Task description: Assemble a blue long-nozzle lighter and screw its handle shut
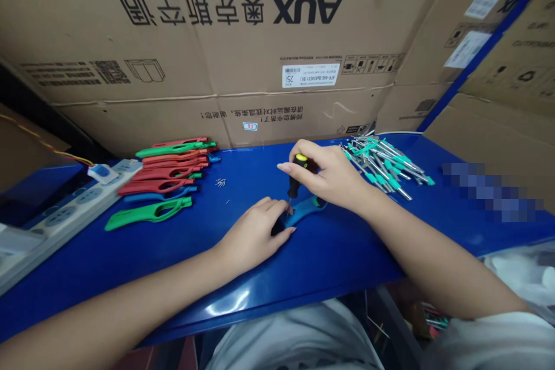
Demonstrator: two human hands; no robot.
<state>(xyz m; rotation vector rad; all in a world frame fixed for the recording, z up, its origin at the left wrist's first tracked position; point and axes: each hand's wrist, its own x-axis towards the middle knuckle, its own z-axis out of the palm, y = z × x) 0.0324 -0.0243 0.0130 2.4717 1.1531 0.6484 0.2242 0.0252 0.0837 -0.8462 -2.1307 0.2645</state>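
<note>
My left hand (255, 230) presses a blue plastic handle (306, 210), shaped like the body of a long lighter, against the blue table. Its fingers are closed over the near end, hiding that part. In my right hand (332, 176) is a black and yellow screwdriver (293, 187), held nearly upright. The screwdriver's tip meets the blue handle beside my left fingertips; the screw there is too small to make out. Left of the hands lies a small pile of screws (221, 182), with one loose screw (228, 202) near it.
Several red, green and blue handles (150, 214) lie in a row at the left. Beside them runs a white power strip (60, 217) with a plug in it. Metal rods with teal parts (385, 165) are heaped at the back right. Cardboard (243, 69) walls the table's back.
</note>
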